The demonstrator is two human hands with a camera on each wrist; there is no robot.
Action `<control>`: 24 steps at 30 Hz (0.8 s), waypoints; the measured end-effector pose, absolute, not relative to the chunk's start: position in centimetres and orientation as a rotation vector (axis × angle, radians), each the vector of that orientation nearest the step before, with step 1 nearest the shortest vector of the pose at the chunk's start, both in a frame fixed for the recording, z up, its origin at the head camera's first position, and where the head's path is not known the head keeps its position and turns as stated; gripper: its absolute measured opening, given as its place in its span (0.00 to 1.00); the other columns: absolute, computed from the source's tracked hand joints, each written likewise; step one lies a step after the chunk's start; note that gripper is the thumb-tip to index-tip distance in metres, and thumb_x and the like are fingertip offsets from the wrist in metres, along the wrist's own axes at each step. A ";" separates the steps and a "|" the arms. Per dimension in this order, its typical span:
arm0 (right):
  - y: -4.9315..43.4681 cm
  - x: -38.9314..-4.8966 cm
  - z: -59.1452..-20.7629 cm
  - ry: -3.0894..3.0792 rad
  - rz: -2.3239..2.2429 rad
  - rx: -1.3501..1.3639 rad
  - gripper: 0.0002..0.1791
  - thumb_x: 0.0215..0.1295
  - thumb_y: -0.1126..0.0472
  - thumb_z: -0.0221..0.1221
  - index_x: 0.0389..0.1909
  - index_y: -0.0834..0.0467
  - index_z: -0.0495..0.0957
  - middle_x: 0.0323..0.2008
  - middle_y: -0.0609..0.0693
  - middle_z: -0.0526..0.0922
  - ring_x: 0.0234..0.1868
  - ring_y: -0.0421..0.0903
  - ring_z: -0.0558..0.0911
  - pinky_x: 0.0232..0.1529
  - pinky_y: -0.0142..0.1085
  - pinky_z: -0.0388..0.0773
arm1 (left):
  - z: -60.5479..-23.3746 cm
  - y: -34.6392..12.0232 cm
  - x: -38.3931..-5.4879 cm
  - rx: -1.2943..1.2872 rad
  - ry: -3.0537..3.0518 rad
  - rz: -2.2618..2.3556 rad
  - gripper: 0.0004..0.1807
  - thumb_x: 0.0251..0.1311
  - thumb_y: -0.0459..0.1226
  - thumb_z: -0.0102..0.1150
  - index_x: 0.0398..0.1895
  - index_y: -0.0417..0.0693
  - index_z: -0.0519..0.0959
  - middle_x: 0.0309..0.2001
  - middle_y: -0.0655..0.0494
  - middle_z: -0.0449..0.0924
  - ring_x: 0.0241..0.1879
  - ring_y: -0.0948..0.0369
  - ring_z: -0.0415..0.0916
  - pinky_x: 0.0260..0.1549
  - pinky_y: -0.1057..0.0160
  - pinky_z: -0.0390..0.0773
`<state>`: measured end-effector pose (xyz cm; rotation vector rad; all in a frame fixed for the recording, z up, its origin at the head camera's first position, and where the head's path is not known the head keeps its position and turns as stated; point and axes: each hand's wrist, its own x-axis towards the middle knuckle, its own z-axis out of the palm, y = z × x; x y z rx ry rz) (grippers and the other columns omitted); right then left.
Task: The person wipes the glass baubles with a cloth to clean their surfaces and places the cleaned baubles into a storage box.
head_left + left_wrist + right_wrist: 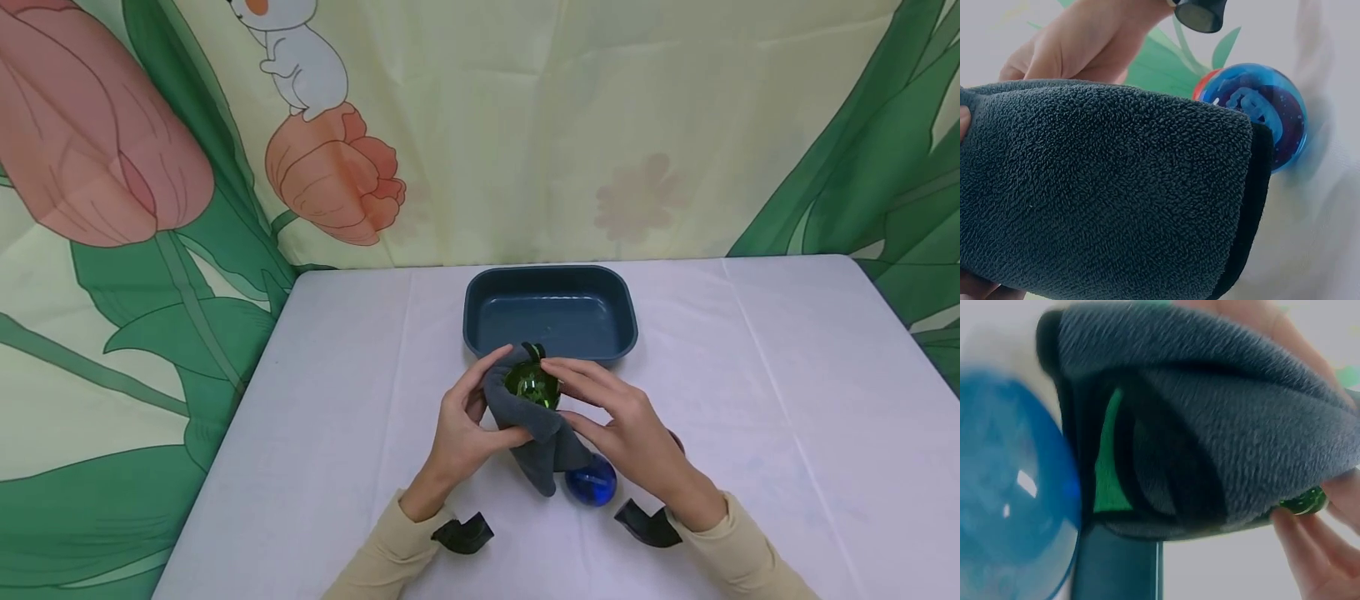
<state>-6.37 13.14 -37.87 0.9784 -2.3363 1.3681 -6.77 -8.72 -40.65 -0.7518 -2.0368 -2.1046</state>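
Note:
Gathered in my left hand is a dark grey towel, held between the thumb and fingers. A shiny green glass ball sits partly wrapped in its folds. My right hand grips the ball from the right, fingertips on its upper side and thumb lower down by the cloth. In the right wrist view the towel hides most of the green ball. Just below the hanging towel, a clear blue ball rests on the table.
A dark blue rectangular tub stands on the white-covered table just beyond my hands. Something red shows behind the blue ball in the left wrist view, mostly hidden. A printed curtain hangs at the table's back edge.

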 end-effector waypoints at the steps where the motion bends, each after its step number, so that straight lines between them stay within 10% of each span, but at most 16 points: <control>1: 13.2 -6.4 -37.8 -2.349 1.408 0.961 0.41 0.45 0.82 0.70 0.65 0.59 0.74 0.61 0.54 0.77 0.59 0.52 0.80 0.54 0.25 0.78 | -40.6 -8.7 -6.8 -0.751 -2.036 -2.106 0.47 0.42 0.17 0.71 0.71 0.40 0.66 0.61 0.37 0.73 0.59 0.56 0.76 0.62 0.61 0.75; 16: 12.9 -6.2 -38.1 -2.422 1.509 0.947 0.38 0.54 0.79 0.66 0.67 0.58 0.72 0.63 0.54 0.76 0.59 0.51 0.80 0.52 0.37 0.82 | -40.8 -9.0 -6.5 -0.726 -1.995 -2.115 0.46 0.43 0.17 0.71 0.70 0.40 0.67 0.63 0.38 0.72 0.59 0.57 0.77 0.60 0.62 0.76; 24: 13.0 -6.3 -37.8 -2.377 1.393 0.952 0.45 0.44 0.84 0.69 0.67 0.57 0.72 0.64 0.52 0.75 0.62 0.47 0.77 0.56 0.25 0.77 | -40.9 -8.7 -6.8 -0.746 -1.987 -2.125 0.46 0.43 0.17 0.70 0.70 0.39 0.66 0.63 0.37 0.71 0.60 0.57 0.76 0.61 0.61 0.75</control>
